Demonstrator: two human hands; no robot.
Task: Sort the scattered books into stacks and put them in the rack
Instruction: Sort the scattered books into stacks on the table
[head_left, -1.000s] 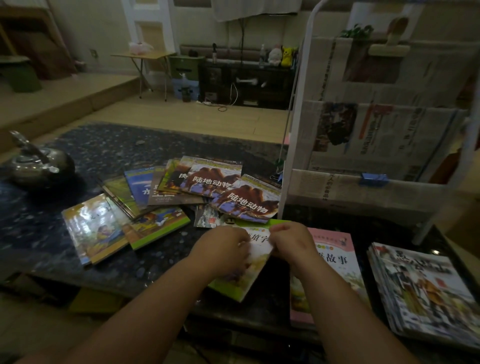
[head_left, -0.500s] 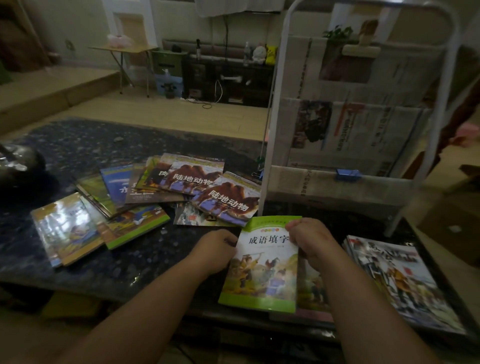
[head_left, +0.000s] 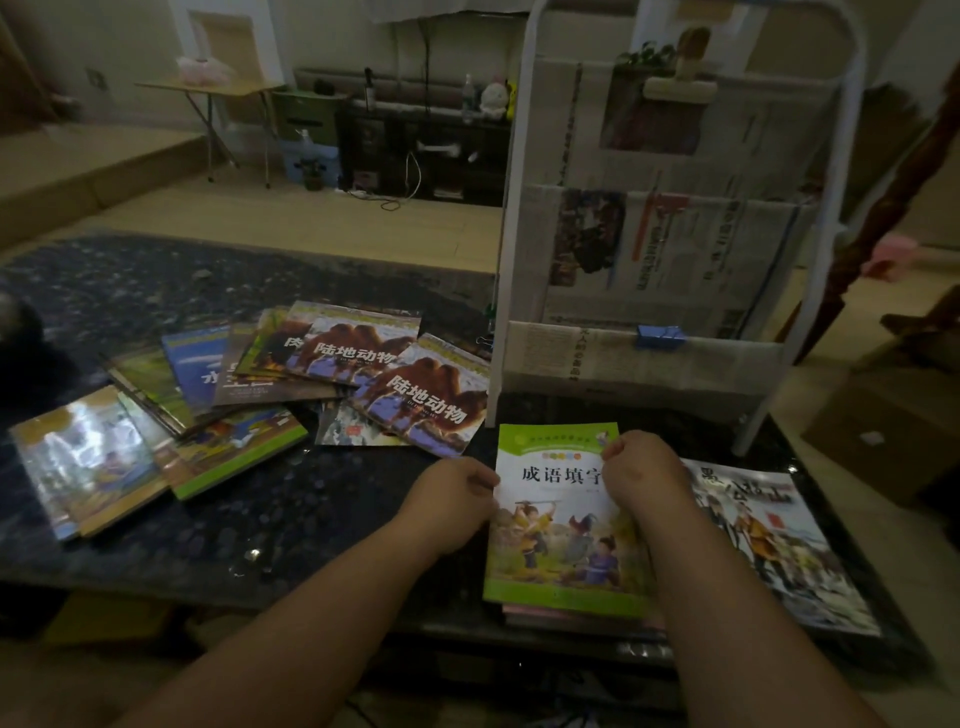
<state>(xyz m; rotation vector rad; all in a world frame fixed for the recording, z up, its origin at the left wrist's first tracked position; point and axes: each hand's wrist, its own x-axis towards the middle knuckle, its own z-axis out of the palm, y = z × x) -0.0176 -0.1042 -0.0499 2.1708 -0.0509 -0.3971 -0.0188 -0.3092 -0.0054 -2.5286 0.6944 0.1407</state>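
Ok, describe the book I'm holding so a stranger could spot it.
Find the white rack on the dark table. Just before its base lies a green-bordered book, held by the left hand and right hand. Unlike the camel-cover books leftward, it shows cartoon children.

Both forearms stretched forward; the left hand (head_left: 449, 501) gripped the left edge of the green book (head_left: 556, 551), the right hand (head_left: 641, 475) pinched its upper right corner.

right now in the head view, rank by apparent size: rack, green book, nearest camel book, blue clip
1. rack
2. green book, nearer the camera so unsure against the next
3. camel book
4. blue clip
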